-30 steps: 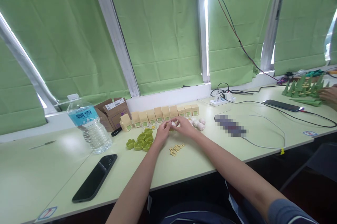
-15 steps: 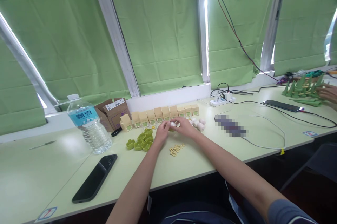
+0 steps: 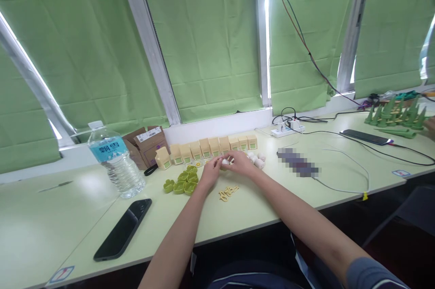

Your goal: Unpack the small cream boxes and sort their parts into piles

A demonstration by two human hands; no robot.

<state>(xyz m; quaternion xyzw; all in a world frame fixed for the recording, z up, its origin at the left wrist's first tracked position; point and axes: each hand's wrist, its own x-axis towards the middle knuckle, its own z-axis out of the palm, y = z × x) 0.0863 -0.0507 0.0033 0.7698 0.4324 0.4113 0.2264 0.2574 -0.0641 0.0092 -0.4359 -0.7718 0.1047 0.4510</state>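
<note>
My left hand (image 3: 211, 170) and my right hand (image 3: 239, 163) meet over the middle of the table, fingers closed around a small white rounded piece (image 3: 225, 162). A bit of green shows just under it, too small to make out. Left of my hands sit several green flower-shaped cups (image 3: 190, 177), close together. Small yellow loop-shaped pieces (image 3: 227, 193) lie in a pile nearer to me, between my forearms. More white rounded pieces (image 3: 259, 163) are grouped just right of my right hand. Behind my hands stands a row of cream-coloured blocks (image 3: 204, 147) with green-framed fronts.
A water bottle (image 3: 115, 162), a cardboard box (image 3: 147, 146) and a black phone (image 3: 123, 230) are on the left. To the right lie a blurred-out device (image 3: 297, 162), a power strip (image 3: 287, 130), cables and another phone (image 3: 367, 137). Green cone-shaped pieces (image 3: 394, 114) stand far right, near another person's hand (image 3: 431, 127).
My fingers shift slightly around the white piece, which stays in the same place. At far right, the other person's hand has drawn back from the green cones.
</note>
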